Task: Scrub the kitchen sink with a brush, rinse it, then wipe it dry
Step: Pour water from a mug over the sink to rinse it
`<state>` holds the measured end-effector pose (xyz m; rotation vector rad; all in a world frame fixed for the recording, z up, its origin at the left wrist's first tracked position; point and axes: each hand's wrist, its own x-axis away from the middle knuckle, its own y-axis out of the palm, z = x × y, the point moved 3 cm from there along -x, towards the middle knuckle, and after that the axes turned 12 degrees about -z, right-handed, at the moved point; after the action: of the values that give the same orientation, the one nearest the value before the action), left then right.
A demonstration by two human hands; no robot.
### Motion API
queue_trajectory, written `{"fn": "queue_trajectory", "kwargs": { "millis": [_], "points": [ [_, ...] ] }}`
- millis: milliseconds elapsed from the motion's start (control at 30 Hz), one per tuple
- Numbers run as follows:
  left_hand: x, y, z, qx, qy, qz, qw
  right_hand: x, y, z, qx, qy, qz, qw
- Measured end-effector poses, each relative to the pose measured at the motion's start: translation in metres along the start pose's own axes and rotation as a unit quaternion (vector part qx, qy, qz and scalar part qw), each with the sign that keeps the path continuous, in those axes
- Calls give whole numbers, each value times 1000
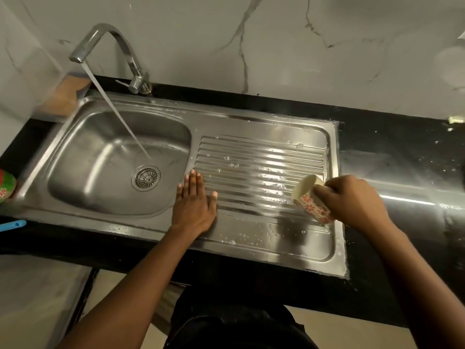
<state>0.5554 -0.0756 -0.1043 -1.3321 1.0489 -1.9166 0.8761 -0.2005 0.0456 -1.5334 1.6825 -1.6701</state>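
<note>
Silver steel is set in black, under white veined marble.

The sink (251,122) is seen in silver-grey steel, its drainboard (259,162) patterned with parallel ribs, and the tap (105,34) is finished in matching chrome. The countertop (392,152) is coloured glossy black; the wall (276,46) is white, crossed by grey-brown veins. The cup (310,200) is printed with red-orange flowers on white, with a cream inside. At the left edge a blue item (12,224) and a green-and-red item (6,185) are shown, and a tan board (68,94) is seen behind.

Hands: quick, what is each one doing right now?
Left hand: open, fingers straight, flat on the drainboard.
Right hand: holding a tilted cup.
</note>
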Motion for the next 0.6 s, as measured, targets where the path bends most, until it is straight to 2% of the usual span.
{"fn": "queue_trajectory", "kwargs": {
  "millis": [67, 133, 200, 300, 433, 600],
  "points": [
    [6, 5, 17, -6, 37, -7, 999, 6, 0, 4, 28, 24, 4, 999],
    [13, 15, 45, -24, 113, -24, 993, 9, 1, -4, 77, 31, 20, 996],
    [19, 26, 73, -41, 173, -36, 983, 12, 5, -23, 125, 11, 31, 992],
    [27, 39, 103, -70, 210, -34, 975, 18, 17, -65, 194, -53, 18, 979],
    [38, 45, 101, -70, 215, -35, 973, 29, 30, -101, 241, -118, 21, 963],
    [52, 40, 53, -56, 134, -32, 989, 40, 26, -77, 274, -94, 16, 957]
  ]
}}
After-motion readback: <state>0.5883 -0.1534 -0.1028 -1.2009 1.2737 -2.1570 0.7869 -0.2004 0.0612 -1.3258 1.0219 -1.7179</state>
